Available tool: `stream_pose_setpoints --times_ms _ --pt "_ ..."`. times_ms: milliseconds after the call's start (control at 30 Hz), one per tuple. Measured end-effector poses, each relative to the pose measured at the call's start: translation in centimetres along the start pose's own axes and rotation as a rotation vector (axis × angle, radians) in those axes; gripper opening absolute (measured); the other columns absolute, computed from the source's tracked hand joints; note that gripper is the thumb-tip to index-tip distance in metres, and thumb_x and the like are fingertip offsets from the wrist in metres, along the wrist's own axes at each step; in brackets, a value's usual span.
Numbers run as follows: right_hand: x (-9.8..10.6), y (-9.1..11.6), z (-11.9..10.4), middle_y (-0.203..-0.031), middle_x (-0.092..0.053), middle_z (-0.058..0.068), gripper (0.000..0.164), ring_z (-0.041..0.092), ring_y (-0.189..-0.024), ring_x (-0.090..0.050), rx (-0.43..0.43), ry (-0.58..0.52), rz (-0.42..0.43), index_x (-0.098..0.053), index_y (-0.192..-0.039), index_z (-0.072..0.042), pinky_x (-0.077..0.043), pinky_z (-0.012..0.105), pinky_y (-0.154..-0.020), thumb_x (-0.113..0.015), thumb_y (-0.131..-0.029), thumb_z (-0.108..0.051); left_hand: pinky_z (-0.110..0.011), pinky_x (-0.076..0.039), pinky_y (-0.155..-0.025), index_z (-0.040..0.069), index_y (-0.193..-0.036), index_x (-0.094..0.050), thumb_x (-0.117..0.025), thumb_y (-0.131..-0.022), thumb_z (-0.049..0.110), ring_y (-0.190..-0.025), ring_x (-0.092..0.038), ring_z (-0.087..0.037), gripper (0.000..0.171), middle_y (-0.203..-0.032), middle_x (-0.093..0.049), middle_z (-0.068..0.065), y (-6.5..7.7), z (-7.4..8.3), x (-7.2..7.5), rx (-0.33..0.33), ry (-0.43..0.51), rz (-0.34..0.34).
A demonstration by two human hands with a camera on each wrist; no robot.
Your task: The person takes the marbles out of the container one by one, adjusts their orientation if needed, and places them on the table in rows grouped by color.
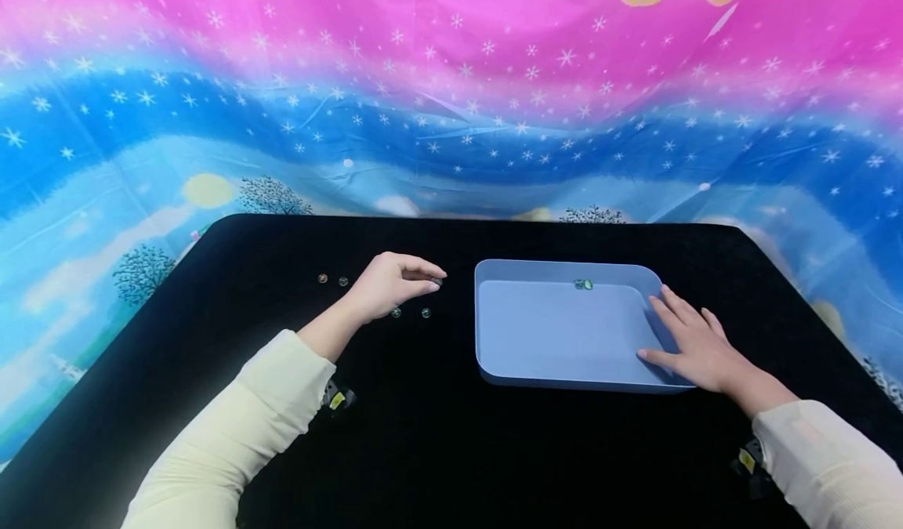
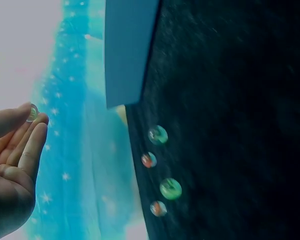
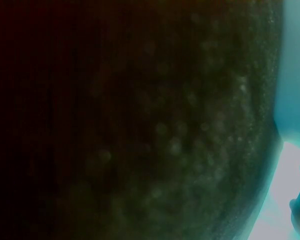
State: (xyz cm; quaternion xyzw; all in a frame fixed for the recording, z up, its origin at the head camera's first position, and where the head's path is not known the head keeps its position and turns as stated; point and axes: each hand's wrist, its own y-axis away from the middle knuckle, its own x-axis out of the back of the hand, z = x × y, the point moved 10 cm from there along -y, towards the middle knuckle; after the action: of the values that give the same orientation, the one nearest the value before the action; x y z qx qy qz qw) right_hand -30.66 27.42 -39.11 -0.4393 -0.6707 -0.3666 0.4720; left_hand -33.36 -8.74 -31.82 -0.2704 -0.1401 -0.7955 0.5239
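Note:
My left hand (image 1: pixel 395 284) is raised above the table, left of the blue tray (image 1: pixel 564 366). It pinches a clear glass marble (image 2: pixel 32 114) between thumb and fingertips. Several more marbles lie below and beside it on the black cloth, among them a greenish one (image 1: pixel 426 313) and an orange-tinted one (image 1: pixel 322 278). At the tray's right end, my right hand (image 1: pixel 698 349) rests on the rim, fingers spread and thumb reaching over the inside. Two marbles, one of them green (image 1: pixel 589 284), sit together by the tray's far wall. Only a sliver of the right hand shows in the right wrist view.
A black cloth (image 1: pixel 423 451) covers the table. Behind its far edge hangs a pink and blue printed curtain (image 1: pixel 451 121) with snowflakes and trees. A dark wrist device (image 1: pixel 339 397) sits below the left cuff, and another (image 1: pixel 751 463) below the right.

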Motion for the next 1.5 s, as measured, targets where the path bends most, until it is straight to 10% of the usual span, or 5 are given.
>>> stream_pose_setpoints --times_ms 700,1500 --pt "-0.3 0.1 0.0 -0.14 0.006 0.023 0.087 0.041 -0.125 0.0 0.024 -0.023 -0.001 -0.01 -0.137 0.003 0.007 0.061 -0.09 -0.051 -0.08 -0.05 -0.038 -0.043 -0.08 0.002 -0.104 -0.061 -0.058 -0.083 0.01 -0.09 -0.058 -0.022 0.023 -0.1 -0.061 -0.012 2.9 -8.1 3.3 0.149 -0.116 0.038" --pt "0.1 0.1 -0.2 -0.14 0.006 0.022 0.088 0.041 -0.125 -0.003 0.023 0.034 0.032 -0.012 -0.136 0.004 0.005 0.06 -0.092 -0.053 -0.079 -0.051 -0.034 -0.046 -0.073 0.004 -0.096 -0.063 -0.062 -0.078 0.008 -0.088 -0.057 -0.023 0.018 -0.093 -0.063 -0.009 3.7 -11.9 3.8 0.236 -0.162 0.042"
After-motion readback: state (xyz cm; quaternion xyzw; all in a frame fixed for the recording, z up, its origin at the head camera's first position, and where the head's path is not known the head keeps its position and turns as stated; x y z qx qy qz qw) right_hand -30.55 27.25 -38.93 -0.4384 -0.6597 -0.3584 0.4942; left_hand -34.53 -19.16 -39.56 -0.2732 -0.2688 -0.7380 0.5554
